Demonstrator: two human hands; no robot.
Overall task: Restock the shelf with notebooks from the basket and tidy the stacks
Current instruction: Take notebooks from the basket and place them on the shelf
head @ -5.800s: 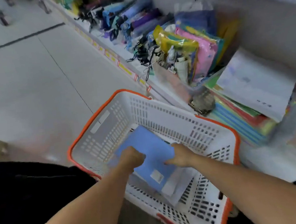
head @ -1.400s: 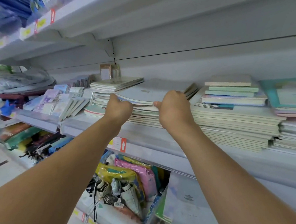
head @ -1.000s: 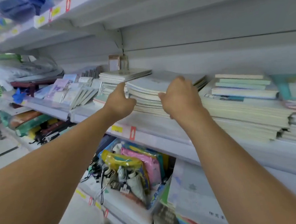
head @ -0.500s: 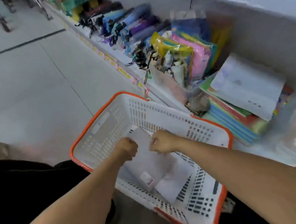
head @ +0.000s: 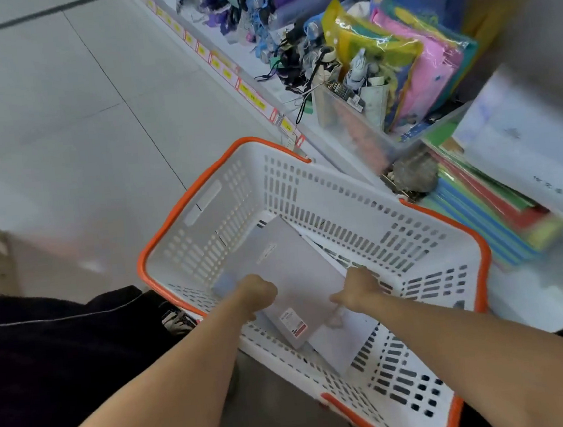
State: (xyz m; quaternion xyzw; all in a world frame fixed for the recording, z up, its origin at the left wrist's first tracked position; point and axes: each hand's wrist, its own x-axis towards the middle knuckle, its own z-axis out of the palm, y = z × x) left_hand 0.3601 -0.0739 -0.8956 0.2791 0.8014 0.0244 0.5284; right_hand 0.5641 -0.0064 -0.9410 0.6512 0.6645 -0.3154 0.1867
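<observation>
The biggest risk is the basket itself: it sits on the floor just beside the lowest shelf, and a hasty upward pull on its contents could drag or tip it, since the white slotted walls look light and nothing weighs them down but a few notebooks. Next, the notebooks are thin and lie overlapped, so lifting the top one by its near end could carry a second one partway up and let it slide off, or bend a cover. The pale grey notebook lies flat on the basket floor, angled toward the far left corner, with a small red-and-white label near its near corner; a second pale notebook pokes out beneath it toward the right, and a blue edge shows at its left side. The left hand is curled closed over the left edge of the top notebook and appears to grip it. The right hand rests on the right edge with fingers bent down; whether it has a firm hold I cannot tell, as motion blur hides the fingertips.
</observation>
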